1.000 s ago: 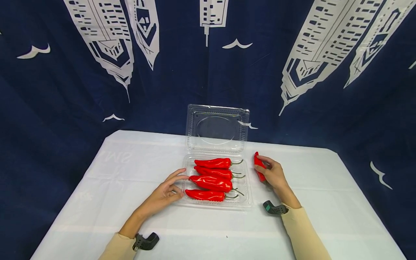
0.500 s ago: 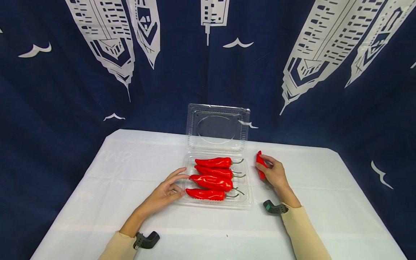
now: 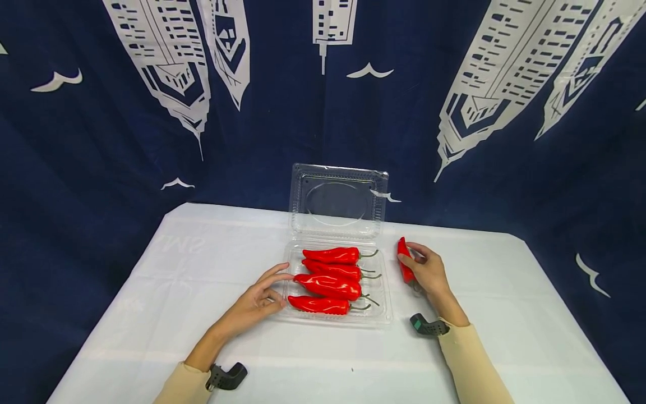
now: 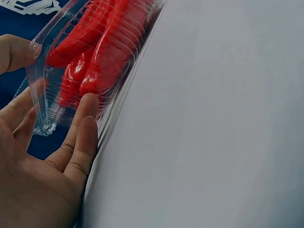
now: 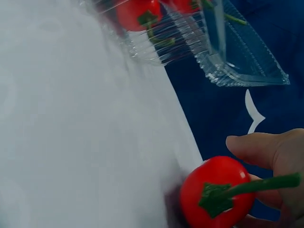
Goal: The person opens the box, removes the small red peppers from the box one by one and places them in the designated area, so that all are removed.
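Note:
On the table to the right of a clear plastic container (image 3: 387, 297), a red pepper (image 3: 406, 274) lies in the curl of my right hand (image 3: 429, 272), thumb on one side and fingers on the other. In the right wrist view its green stem (image 5: 270, 184) points towards the hand. Several more red peppers (image 3: 330, 285) lie side by side in the container, stems to the right. My left hand (image 3: 247, 306) rests at the container's left side, fingers spread and loosely bent. The left wrist view has its fingertips (image 4: 88, 102) at the ribbed wall.
Hinged at the back, the container's clear lid (image 3: 294, 207) stands raised. Everything rests on a white-covered table (image 3: 323, 359). Behind its far edge hangs a dark blue curtain (image 3: 282, 123) with white buildings and birds. Each wrist wears a black band (image 3: 227, 377).
My right hand and its pepper have shifted slightly to the right, away from the container. The left hand and the peppers in the container have stayed in place.

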Available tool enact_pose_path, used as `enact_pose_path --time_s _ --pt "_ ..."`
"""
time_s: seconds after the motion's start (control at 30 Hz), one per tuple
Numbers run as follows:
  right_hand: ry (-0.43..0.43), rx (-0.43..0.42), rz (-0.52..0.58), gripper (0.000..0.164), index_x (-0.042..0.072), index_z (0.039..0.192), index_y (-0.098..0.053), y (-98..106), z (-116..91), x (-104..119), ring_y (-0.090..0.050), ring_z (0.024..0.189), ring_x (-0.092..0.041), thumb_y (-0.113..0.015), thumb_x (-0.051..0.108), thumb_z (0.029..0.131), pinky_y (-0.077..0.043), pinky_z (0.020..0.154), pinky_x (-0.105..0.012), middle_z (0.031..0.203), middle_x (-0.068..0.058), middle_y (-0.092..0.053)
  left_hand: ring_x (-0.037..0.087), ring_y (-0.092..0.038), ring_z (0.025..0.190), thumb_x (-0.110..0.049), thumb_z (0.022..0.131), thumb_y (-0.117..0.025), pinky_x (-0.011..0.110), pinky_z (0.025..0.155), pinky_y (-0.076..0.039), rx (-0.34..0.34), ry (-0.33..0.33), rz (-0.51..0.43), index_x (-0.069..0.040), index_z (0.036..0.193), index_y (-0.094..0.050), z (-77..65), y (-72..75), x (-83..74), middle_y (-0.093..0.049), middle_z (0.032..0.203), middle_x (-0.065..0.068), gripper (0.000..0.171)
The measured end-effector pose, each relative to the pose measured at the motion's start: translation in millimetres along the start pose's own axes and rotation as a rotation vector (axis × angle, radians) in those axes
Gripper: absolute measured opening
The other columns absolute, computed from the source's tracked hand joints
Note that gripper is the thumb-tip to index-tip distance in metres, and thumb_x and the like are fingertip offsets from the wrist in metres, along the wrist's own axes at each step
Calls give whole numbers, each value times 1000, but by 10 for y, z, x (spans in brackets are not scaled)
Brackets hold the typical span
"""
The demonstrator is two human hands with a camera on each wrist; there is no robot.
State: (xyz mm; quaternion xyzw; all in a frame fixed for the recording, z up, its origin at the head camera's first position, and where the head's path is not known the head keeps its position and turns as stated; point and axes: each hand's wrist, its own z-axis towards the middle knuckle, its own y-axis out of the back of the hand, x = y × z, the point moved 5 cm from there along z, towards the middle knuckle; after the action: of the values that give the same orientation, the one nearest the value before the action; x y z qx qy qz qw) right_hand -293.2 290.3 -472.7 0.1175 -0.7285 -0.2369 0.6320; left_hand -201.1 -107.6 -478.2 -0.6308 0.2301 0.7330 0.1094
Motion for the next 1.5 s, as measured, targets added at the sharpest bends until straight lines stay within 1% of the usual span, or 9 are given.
enact_pose_path --time_s 0.1,0.2,0.3,0.37,0.63,0.77,1.03,1.4,1.5 --pt "3 0 -26 53 8 142 -54 21 -25 32 -48 114 -26 -70 25 94 -49 78 -15 138 -21 -53 32 -66 100 -4 95 -64 23 79 -55 0 -3 -1 -15 147 -48 -10 -4 4 -20 166 1 55" --pt "23 4 -52 52 10 144 -54 42 -52 93 -47 124 -31 -67 27 96 -53 94 -32 144 -21 -49 32 -66 100 -5 96 -65 24 79 -55 -4 -3 -3 -18 147 -49 -14 -3 5 -20 166 0 55" --pt "43 2 -50 51 10 143 -54 64 -82 158 -43 132 -37 -66 26 97 -48 105 -49 148 -21 -46 32 -66 100 -5 96 -64 24 80 -55 -4 -6 -4 -18 147 -49 -20 -1 4 -20 166 0 55" --pt "60 5 -41 50 10 143 -54 72 -100 202 -41 134 -39 -65 25 97 -45 107 -53 150 -22 -45 33 -66 100 -5 96 -64 24 80 -55 -4 -6 -5 -18 147 -49 -23 1 4 -19 166 0 55" --pt "156 -2 -50 47 8 140 -58 93 -178 389 -43 134 -39 -66 23 97 -36 113 -52 154 -15 -44 31 -66 100 -6 95 -65 24 80 -55 -4 -7 -2 -17 147 -49 -23 7 11 -20 166 1 55" --pt "190 5 -45 45 7 138 -59 87 -229 466 -44 134 -39 -67 23 96 -36 113 -51 153 -15 -46 30 -66 100 -7 95 -65 24 80 -55 0 -12 -7 -16 147 -49 -25 8 19 -20 166 2 55" --pt "288 17 -47 42 5 134 -62 48 -325 588 -47 130 -41 -68 19 95 -38 106 -51 151 -14 -49 32 -65 100 -8 96 -65 24 79 -55 2 -14 -6 -16 147 -49 -22 2 33 -20 166 1 54" --pt "340 73 -80 42 6 134 -62 7 -482 778 -47 132 -41 -69 20 95 -37 110 -58 151 -15 -48 26 -66 100 -7 95 -66 24 80 -55 -3 8 0 -17 146 -50 2 3 16 -21 166 -2 55" --pt "348 93 -85 43 8 134 -62 -11 -534 821 -51 127 -40 -70 23 95 -46 104 -54 152 -12 -48 27 -66 100 -7 95 -66 24 80 -55 -2 9 -1 -17 146 -50 5 7 12 -21 166 -1 55"
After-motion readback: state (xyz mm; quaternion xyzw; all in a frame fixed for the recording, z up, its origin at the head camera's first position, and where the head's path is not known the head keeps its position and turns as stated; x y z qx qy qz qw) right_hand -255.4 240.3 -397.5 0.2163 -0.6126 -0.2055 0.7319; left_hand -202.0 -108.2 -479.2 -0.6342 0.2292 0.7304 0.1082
